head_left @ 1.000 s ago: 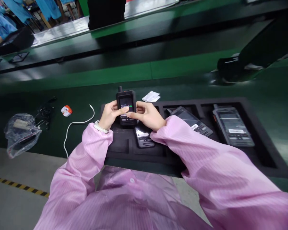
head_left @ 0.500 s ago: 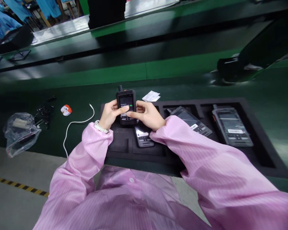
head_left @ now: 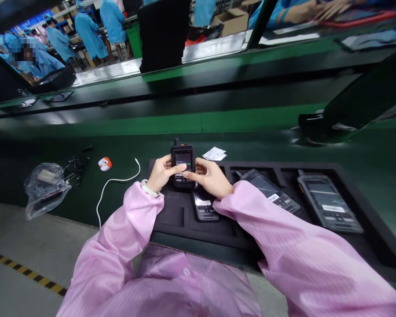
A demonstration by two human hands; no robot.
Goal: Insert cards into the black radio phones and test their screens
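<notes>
Between my two hands is a black handheld radio [head_left: 183, 155] with a stub antenna, held upright, its lit screen showing Android start-up text. My left hand [head_left: 164, 173] grips its left side, thumb across the front below the screen. On the other side, my right hand [head_left: 213, 177] holds the right edge, its thumb also on the front. Just below lies a second handset [head_left: 206, 211] on the black foam tray [head_left: 166, 215], partly covered by my right hand and sleeve. Two more handsets, one tilted [head_left: 267, 189] and one straighter [head_left: 330, 202], rest in the tray's right compartments.
Left of the tray lie a white cable [head_left: 119, 179], an orange-and-white round item [head_left: 104, 164], black cords [head_left: 77, 167] and a clear plastic bag [head_left: 46, 187]. Folded white paper [head_left: 214, 153] sits behind the tray. A dark post [head_left: 353, 101] stands at right. People in blue work beyond the bench.
The camera view has tilted up, so the bench and hands appear lower and more of the background shows. Both hands keep the same hold on the radio.
</notes>
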